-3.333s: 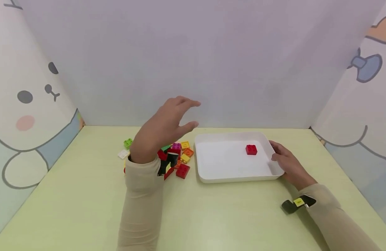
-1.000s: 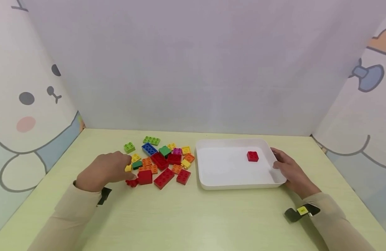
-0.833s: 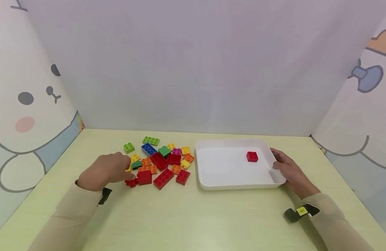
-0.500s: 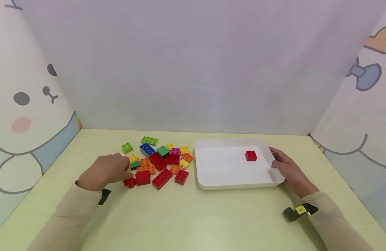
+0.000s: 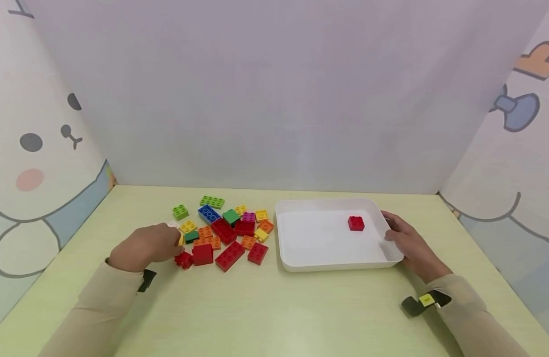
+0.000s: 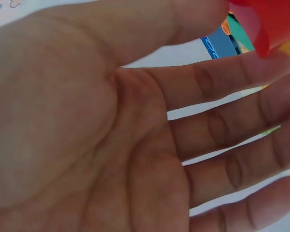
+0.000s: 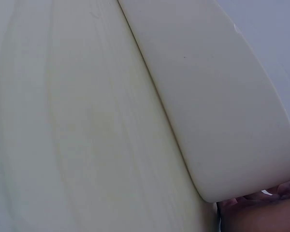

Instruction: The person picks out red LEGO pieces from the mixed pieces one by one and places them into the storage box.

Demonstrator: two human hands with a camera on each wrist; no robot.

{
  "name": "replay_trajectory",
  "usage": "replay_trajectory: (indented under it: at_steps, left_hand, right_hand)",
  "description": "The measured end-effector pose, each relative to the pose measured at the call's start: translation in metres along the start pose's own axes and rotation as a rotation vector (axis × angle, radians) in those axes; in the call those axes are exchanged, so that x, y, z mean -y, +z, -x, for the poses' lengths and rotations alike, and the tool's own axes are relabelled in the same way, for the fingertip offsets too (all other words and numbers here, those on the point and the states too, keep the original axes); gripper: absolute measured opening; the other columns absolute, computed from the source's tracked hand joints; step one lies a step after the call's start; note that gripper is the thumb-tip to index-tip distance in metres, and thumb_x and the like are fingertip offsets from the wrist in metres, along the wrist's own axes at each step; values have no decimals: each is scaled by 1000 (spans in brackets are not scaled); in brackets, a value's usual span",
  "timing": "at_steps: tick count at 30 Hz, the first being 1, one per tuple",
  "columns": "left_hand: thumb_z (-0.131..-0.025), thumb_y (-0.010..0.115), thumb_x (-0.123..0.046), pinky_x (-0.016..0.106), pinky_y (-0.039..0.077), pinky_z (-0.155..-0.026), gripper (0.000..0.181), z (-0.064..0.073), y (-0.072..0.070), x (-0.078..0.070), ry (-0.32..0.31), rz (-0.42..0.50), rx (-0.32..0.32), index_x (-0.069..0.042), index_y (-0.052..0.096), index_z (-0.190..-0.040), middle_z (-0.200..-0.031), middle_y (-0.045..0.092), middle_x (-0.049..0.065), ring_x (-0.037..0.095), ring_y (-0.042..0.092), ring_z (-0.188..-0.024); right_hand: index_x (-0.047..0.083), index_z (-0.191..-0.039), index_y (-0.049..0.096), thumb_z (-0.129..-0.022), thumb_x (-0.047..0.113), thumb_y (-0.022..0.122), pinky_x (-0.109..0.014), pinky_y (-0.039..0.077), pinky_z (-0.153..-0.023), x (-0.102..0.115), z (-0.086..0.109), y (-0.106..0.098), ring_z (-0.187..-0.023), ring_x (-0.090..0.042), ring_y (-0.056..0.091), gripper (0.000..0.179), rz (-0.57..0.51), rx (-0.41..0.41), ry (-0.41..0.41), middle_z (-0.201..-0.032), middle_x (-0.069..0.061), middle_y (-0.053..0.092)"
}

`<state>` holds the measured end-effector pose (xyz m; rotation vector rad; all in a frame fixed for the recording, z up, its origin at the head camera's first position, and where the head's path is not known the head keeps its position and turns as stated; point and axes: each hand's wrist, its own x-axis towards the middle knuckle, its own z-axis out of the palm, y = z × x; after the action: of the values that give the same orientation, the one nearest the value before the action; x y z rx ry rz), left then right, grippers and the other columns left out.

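Observation:
On the left, my left hand point(image 5: 147, 247) reaches down at the near-left edge of a pile of toy building bricks. Its thumb and index finger are at a small red brick point(image 5: 183, 260) and appear to pinch it. In the left wrist view a red piece point(image 6: 275, 21) sits between the thumb and index fingertips, while the other fingers point(image 6: 232, 125) stay fairly straight. My right hand point(image 5: 412, 243) grips the right rim of a white tray point(image 5: 321, 267), thumb over the edge. Inside the tray lies one red brick point(image 5: 356, 223).
Beside the left hand are a red block point(image 5: 203, 254), a yellow brick point(image 5: 188, 226), a dark green brick point(image 5: 191, 237) and a white piece point(image 5: 173, 224), partly hidden. A long red brick point(image 5: 230, 256) and a blue brick point(image 5: 209, 214) lie farther right, left of the tray.
Since the oldest frame, my left hand has come down from above the bricks to the pile's near-left edge. Over the last second it has hardly moved. The right hand keeps holding the tray.

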<state>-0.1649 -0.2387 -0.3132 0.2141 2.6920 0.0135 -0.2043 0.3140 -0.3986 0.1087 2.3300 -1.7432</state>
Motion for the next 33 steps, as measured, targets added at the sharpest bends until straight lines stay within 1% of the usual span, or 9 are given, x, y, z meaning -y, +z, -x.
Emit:
replay_trajectory:
  at_steps: [3,7,10,14,21,28,33]
  left_hand:
    - [-98,67,-25,32,42,-65,22,0,0,0,10,15,8,-3,67,-102,-75,56,5,19,53,-71]
    - [-98,67,-23,33,43,-66,19,0,-1,1,21,36,12,-4,66,-102,-76,56,5,19,53,-72]
    - [-95,70,-22,34,45,-68,18,1,-1,0,33,46,14,-6,65,-102,-79,57,5,19,54,-75]
    - [-92,74,-22,36,48,-72,21,3,-2,-3,47,56,18,-7,65,-103,-84,58,5,21,54,-82]
    - [-89,76,-19,36,46,-70,21,5,-3,-6,52,63,33,-7,64,-101,-84,58,6,22,54,-82]
    - [-84,83,-32,36,44,-70,38,4,-1,-9,45,63,47,-6,64,-105,-84,56,5,22,53,-82]
    - [-86,81,-33,36,43,-70,35,1,3,-13,19,70,56,-6,65,-102,-84,58,5,22,54,-83]
  right_hand:
    - [12,-164,9,-99,1,37,-21,46,-86,0,0,0,-141,-41,24,71,2,-1,-1,-168,-18,7]
    - [12,-164,9,-99,0,37,-22,47,-85,0,-1,0,-140,-40,26,71,-7,2,0,-168,-18,7]
    - [13,-164,9,-99,0,36,-21,48,-83,0,-1,0,-140,-41,26,71,-12,5,-1,-168,-18,6]
    - [12,-164,8,-99,-1,36,-19,49,-81,0,-2,0,-140,-42,25,71,-25,5,2,-168,-18,5]
    - [9,-163,9,-97,-3,36,-17,48,-81,2,1,1,-140,-41,25,72,-27,12,-27,-167,-19,6]
    - [9,-163,8,-99,-2,36,-17,48,-82,2,1,0,-140,-41,25,71,-20,17,-38,-167,-20,7]
    - [9,-163,8,-98,-2,36,-17,48,-81,1,1,1,-140,-41,25,71,-13,12,-32,-167,-20,6]
